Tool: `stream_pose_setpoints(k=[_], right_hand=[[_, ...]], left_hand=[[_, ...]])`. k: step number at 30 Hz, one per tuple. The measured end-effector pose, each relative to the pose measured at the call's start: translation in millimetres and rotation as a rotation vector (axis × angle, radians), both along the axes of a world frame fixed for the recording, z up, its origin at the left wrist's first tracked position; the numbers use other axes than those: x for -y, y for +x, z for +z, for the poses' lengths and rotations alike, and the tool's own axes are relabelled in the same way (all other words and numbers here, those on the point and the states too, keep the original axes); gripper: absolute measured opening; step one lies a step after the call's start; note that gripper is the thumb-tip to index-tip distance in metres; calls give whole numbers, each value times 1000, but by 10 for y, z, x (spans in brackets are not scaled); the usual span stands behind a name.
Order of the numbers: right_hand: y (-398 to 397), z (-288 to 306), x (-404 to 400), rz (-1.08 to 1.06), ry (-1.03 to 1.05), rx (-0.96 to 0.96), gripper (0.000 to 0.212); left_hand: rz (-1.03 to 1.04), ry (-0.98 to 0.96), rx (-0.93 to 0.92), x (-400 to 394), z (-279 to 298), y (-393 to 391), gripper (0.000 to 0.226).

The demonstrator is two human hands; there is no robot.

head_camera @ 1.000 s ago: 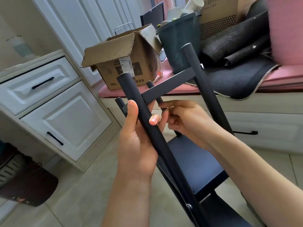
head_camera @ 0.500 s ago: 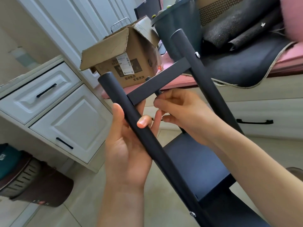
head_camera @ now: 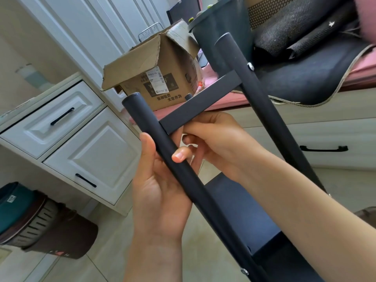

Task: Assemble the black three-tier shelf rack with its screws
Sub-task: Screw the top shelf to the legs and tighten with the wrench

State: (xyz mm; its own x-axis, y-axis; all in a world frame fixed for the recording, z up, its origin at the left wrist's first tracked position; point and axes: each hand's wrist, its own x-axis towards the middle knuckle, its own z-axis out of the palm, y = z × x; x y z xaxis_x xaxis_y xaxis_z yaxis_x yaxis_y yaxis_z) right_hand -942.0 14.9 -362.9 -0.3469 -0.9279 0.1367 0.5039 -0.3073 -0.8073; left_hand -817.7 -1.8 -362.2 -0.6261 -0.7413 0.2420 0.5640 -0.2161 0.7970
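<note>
Black shelf rack (head_camera: 240, 210) tilted, posts running up-left, three post tops visible, left hand (head_camera: 162, 184) gripping the near post (head_camera: 173, 159), right hand (head_camera: 215, 139) curled, perhaps pinching a screw under the crossbar (head_camera: 199, 102), two screw heads showing.

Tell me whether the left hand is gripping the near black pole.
Yes, the left hand has thumb and fingers curled round the near black pole.

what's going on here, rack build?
Yes. A person is putting together the black shelf rack, which is held tilted above the floor. The left hand grips the near post just below where the crossbar meets it. The right hand reaches in behind that joint with its fingers curled; whatever it holds there is hidden. A screw already sits where the crossbar meets the far post, and another shows low on the near post.
</note>
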Motion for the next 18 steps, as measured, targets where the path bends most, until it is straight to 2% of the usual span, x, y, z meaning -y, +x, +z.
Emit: stream_pose_setpoints(k=[4, 9, 14, 18], right_hand=[[-11, 19, 25, 29, 21, 49, 10], [4, 7, 43, 46, 42, 44, 13], [-1, -5, 40, 92, 71, 34, 12], [30, 1, 28, 137, 48, 52, 15]], left_hand=[[-12, 11, 11, 20, 5, 11, 60], [-48, 11, 33, 59, 11, 43, 67], [-77, 11, 67, 92, 18, 85, 52], [-98, 34, 80, 92, 39, 99, 54]])
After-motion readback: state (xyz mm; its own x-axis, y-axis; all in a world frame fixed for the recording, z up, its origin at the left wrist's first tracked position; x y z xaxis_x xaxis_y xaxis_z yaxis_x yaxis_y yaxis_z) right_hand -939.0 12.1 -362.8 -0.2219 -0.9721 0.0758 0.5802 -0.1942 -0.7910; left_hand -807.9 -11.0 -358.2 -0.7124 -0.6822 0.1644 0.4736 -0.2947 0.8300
